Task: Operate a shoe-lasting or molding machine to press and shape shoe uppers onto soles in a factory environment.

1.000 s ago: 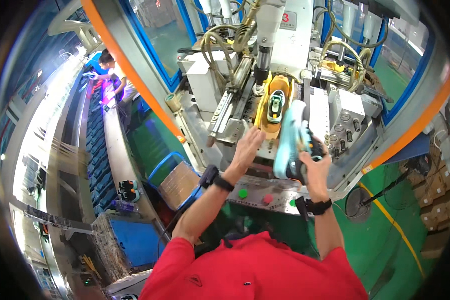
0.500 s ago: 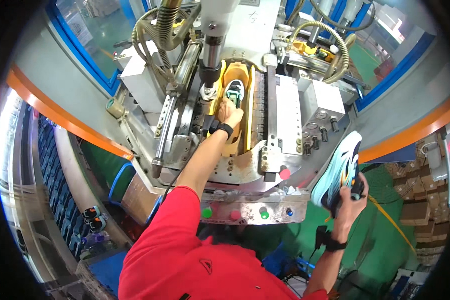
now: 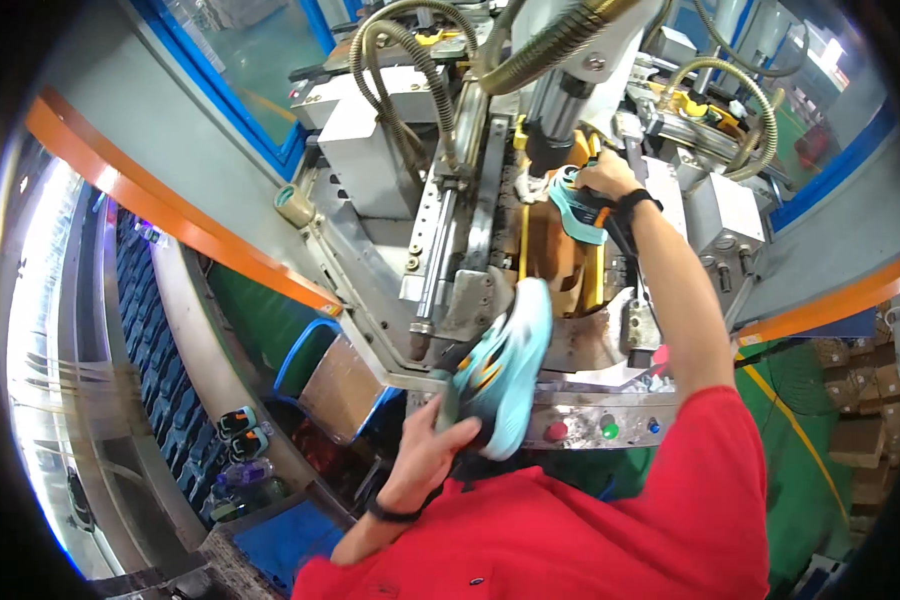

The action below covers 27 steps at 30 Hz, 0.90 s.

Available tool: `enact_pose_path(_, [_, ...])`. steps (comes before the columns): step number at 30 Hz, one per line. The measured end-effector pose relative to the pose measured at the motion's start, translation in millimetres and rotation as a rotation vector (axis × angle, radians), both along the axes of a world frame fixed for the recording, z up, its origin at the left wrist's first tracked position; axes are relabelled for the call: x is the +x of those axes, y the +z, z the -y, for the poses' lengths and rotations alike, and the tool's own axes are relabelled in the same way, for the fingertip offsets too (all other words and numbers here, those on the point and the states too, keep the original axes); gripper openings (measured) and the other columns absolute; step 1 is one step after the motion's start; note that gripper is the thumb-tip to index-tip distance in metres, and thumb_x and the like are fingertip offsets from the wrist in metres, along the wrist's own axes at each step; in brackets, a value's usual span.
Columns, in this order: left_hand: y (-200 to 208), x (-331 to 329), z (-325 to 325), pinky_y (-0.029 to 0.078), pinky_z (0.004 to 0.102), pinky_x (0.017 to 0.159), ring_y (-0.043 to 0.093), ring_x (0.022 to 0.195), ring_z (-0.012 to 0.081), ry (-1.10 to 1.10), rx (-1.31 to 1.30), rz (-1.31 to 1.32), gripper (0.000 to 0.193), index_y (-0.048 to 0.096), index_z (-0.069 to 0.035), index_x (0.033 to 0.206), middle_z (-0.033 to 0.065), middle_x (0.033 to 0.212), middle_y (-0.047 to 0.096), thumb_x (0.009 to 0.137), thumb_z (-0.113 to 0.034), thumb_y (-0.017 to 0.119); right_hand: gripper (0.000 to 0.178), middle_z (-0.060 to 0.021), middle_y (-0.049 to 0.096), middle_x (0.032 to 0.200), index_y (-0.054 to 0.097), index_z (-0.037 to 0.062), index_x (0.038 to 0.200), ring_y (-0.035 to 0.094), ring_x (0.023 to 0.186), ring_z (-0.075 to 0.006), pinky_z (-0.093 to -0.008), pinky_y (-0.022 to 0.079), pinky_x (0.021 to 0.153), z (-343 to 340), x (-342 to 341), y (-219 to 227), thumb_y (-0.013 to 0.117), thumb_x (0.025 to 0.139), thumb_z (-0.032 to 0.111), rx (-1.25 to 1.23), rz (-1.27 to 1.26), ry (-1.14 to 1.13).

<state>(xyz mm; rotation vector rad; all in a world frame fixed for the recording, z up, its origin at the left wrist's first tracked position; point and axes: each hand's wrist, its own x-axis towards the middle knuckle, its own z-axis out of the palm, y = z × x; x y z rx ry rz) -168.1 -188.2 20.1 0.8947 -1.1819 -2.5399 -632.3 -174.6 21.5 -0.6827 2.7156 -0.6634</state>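
Green floor [image 3: 240, 310], one conveyor [image 3: 150, 275], two dark shoes [image 3: 247, 445] on its right edge, one machine [image 3: 590, 410]: left hand [image 3: 428, 457] clamped on one shoe [image 3: 518, 360] at its front edge, right hand [image 3: 610, 178], apart, gripping second shoe [image 3: 576, 215] over mould's [image 3: 568, 285] far end.

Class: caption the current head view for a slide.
Left hand grips one teal shoe; right hand holds another shoe at the yellow cradle.

The thick metal rod [image 3: 553, 125] stands close left of your right grip [image 3: 610, 178], hemming it in over the far shoe [image 3: 575, 212]. Nearer you, the trough [image 3: 558, 255] lies open between its yellow walls [image 3: 598, 278]. The near shoe [image 3: 522, 365], in your left grip [image 3: 427, 457], crowds the front-left way in.
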Motion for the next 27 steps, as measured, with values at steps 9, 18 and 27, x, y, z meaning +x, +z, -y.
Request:
enact_pose_path(9, [9, 155, -35, 0.053, 0.0341, 0.086, 0.066, 0.096, 0.0197, 0.699, -0.133, 0.096, 0.038, 0.053, 0.005, 0.123, 0.0108, 0.109, 0.066, 0.088, -0.004, 0.064, 0.06, -0.0289, 0.066, 0.105, 0.036, -0.0012, 0.117, 0.067, 0.096, -0.0413, -0.049, 0.053, 0.082, 36, 18, -114, 0.07, 0.081, 0.033, -0.032, -0.137, -0.183])
enact_pose_path(18, [-10, 147, -82, 0.057, 0.0367, 0.073, 0.069, 0.084, 0.0216, 0.882, 0.027, 0.083, 0.018, 0.059, 0.0, 0.108, 0.0096, 0.096, 0.068, 0.091, -0.005, 0.061, 0.016, -0.0116, 0.062, 0.09, 0.062, 0.0065, 0.093, 0.062, 0.089, -0.0298, -0.0404, 0.052, 0.073, -99, 321, -80, 0.065, 0.078, 0.008, -0.646, -0.197, 0.58])
enact_pose_path(27, [-8, 151, -125, 0.055, 0.0324, 0.071, 0.067, 0.09, 0.0236, 0.826, 0.016, 0.115, 0.022, 0.058, -0.001, 0.112, 0.0107, 0.107, 0.066, 0.093, -0.012, 0.06, 0.025, -0.0138, 0.055, 0.104, 0.057, 0.0067, 0.107, 0.058, 0.101, -0.0344, -0.043, 0.055, 0.073, -112, 368, -249, 0.061, 0.084, 0.016, -0.324, -0.114, 0.691])
